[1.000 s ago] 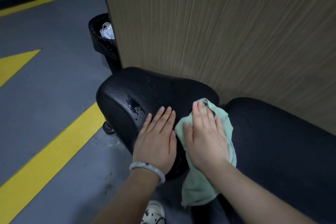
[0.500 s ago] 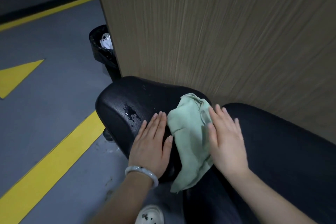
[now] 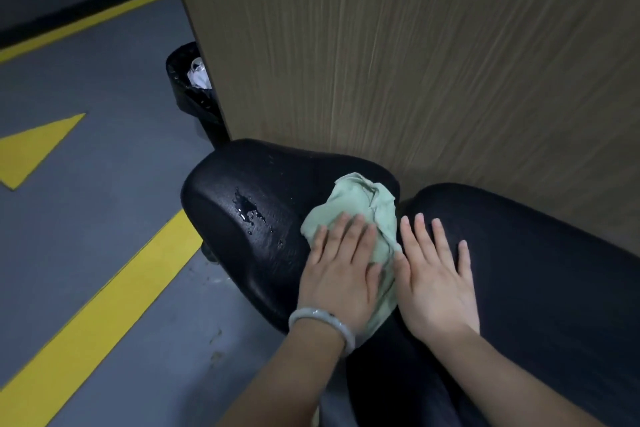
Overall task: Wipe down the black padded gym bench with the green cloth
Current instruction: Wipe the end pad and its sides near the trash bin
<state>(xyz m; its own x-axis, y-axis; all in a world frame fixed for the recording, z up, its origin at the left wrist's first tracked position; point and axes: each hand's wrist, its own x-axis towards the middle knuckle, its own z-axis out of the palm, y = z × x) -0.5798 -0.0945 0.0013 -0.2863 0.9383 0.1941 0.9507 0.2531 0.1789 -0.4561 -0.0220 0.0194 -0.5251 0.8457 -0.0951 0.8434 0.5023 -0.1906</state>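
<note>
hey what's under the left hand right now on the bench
The left hand lies flat on the green cloth, which lies on the black bench pad. The pad beneath the cloth is covered.

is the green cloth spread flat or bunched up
Bunched up: the green cloth lies in crumpled folds on the bench pad, under the left hand.

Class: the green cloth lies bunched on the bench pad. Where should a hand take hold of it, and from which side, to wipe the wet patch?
Probably grip the raised, crumpled bunch of the green cloth, coming from above. Its folds stand up off the pad, so fingers could close on them, while the near part lies flat under the left hand. The wet patch sits left of it.
</note>
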